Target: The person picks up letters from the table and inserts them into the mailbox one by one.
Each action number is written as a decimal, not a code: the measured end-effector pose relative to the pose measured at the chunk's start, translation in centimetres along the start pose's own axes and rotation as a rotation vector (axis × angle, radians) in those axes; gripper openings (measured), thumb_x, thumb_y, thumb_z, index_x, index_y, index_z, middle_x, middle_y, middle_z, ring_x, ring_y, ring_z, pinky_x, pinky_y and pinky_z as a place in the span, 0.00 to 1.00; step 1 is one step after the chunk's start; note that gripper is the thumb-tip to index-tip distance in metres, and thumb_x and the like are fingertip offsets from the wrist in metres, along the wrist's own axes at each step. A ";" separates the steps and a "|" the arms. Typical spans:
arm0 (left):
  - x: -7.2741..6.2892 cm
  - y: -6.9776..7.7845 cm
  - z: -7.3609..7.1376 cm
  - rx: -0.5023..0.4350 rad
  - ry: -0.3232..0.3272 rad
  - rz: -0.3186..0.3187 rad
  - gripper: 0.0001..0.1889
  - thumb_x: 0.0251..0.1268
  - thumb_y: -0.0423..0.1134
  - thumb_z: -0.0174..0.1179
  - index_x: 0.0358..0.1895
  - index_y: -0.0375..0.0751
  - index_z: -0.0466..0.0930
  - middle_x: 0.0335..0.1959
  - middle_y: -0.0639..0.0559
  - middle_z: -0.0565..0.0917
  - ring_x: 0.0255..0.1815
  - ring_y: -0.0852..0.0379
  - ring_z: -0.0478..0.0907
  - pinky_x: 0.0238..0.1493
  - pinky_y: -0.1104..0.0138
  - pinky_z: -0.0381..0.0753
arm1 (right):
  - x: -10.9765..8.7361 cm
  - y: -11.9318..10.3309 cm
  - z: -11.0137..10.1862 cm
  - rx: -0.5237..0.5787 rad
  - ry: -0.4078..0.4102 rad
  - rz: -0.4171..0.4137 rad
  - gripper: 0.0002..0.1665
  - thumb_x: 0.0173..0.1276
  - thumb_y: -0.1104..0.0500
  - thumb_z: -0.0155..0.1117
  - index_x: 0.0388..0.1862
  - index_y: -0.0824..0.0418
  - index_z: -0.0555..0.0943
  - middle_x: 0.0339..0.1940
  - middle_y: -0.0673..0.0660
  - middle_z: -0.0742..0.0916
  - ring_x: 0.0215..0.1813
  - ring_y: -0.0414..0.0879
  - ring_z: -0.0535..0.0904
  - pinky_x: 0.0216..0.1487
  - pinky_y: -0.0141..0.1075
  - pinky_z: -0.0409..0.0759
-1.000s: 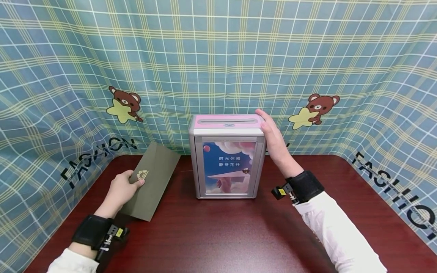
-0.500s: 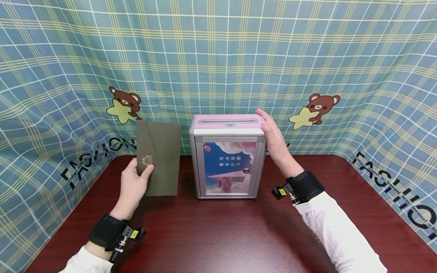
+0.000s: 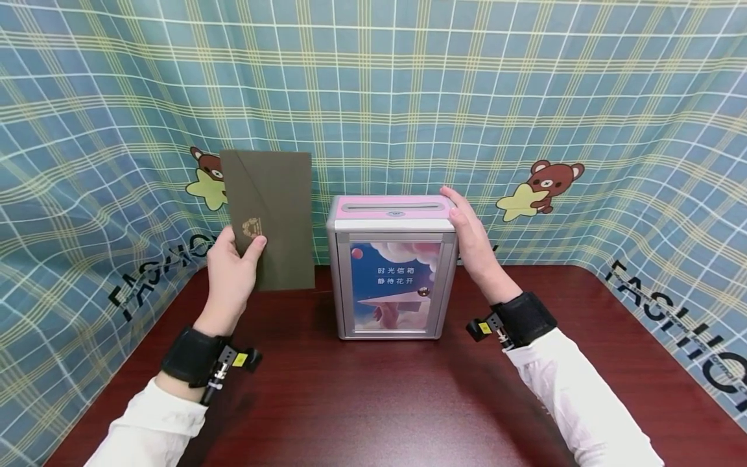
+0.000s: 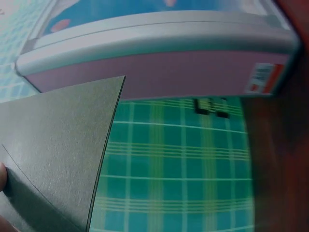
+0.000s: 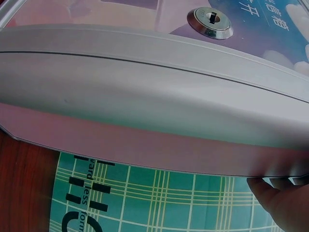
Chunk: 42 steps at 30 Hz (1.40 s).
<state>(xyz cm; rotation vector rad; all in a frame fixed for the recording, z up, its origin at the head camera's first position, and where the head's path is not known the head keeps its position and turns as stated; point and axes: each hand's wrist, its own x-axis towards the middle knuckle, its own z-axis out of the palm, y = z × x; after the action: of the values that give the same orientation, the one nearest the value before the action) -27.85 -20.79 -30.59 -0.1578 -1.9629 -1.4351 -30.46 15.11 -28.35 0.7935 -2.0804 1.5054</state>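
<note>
In the head view my left hand (image 3: pixel 230 272) pinches a dark olive envelope (image 3: pixel 277 201) by its left edge, thumb on the front beside a gold emblem. The envelope is upright, raised above the table, left of a letter box (image 3: pixel 391 227). This box has a pink top with a long slot (image 3: pixel 393 207), silver edges and a picture front with a lock (image 5: pixel 211 21). My right hand (image 3: pixel 474 243) rests against the box's upper right side and top corner. In the left wrist view the envelope (image 4: pixel 63 145) shows close up with the box's pink side (image 4: pixel 174 72) beyond.
The box stands on a dark red table (image 3: pixel 373 402). Behind and at both sides hangs a blue-green plaid cloth (image 3: pixel 397 97) with bear prints and black lettering.
My left hand has lifted the envelope off the table, turned it from slanted to upright, and raised it beside the box. The right hand has stayed on the box.
</note>
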 end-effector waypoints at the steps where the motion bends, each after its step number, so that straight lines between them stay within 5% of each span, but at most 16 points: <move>1: 0.2 0.4 0.1 -0.015 0.002 0.008 0.15 0.66 0.39 0.58 0.50 0.33 0.73 0.42 0.52 0.80 0.43 0.65 0.75 0.40 0.72 0.74 | 0.1 0.4 0.0 -0.001 0.001 0.000 0.35 0.70 0.52 0.37 0.73 0.66 0.55 0.72 0.64 0.61 0.69 0.54 0.58 0.68 0.54 0.52; 6: 1.5 2.0 0.5 -0.100 0.032 0.039 0.15 0.65 0.39 0.59 0.52 0.36 0.75 0.44 0.52 0.80 0.45 0.62 0.76 0.42 0.70 0.74 | 0.5 2.1 -0.2 0.009 -0.004 -0.004 0.35 0.70 0.51 0.37 0.74 0.62 0.55 0.73 0.60 0.61 0.69 0.52 0.58 0.67 0.54 0.52; 14: 3.7 4.5 1.5 -0.226 0.058 0.054 0.15 0.64 0.38 0.59 0.53 0.40 0.76 0.44 0.51 0.80 0.46 0.57 0.76 0.45 0.67 0.73 | -0.2 -0.5 0.0 0.022 -0.013 0.007 0.36 0.72 0.48 0.38 0.74 0.64 0.55 0.72 0.64 0.61 0.69 0.56 0.58 0.67 0.55 0.53; 20: 5.2 6.2 2.1 -0.294 0.076 0.055 0.14 0.63 0.37 0.60 0.52 0.42 0.77 0.45 0.51 0.79 0.48 0.54 0.76 0.46 0.65 0.73 | 0.4 1.2 -0.2 0.021 -0.005 0.000 0.35 0.71 0.50 0.37 0.74 0.63 0.55 0.72 0.61 0.62 0.68 0.54 0.59 0.67 0.55 0.53; 32: 6.7 9.6 2.9 -0.244 0.099 0.082 0.14 0.63 0.39 0.60 0.51 0.43 0.76 0.43 0.55 0.77 0.50 0.56 0.75 0.47 0.65 0.73 | 0.6 2.9 -0.4 0.025 0.012 -0.017 0.35 0.70 0.46 0.38 0.74 0.56 0.57 0.72 0.55 0.63 0.68 0.50 0.60 0.66 0.53 0.54; 42: 7.0 10.4 6.3 -0.304 0.083 0.099 0.13 0.63 0.37 0.61 0.49 0.38 0.76 0.40 0.52 0.77 0.44 0.57 0.76 0.43 0.65 0.74 | 0.5 2.9 -0.4 0.035 0.005 -0.003 0.34 0.70 0.47 0.38 0.74 0.55 0.57 0.72 0.55 0.63 0.67 0.49 0.60 0.66 0.52 0.55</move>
<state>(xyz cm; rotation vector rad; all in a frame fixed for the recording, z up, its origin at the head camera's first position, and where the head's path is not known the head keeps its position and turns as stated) -31.05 -13.37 -19.20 -0.3217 -1.6396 -1.6396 -32.77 16.08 -29.91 0.8045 -2.0536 1.5443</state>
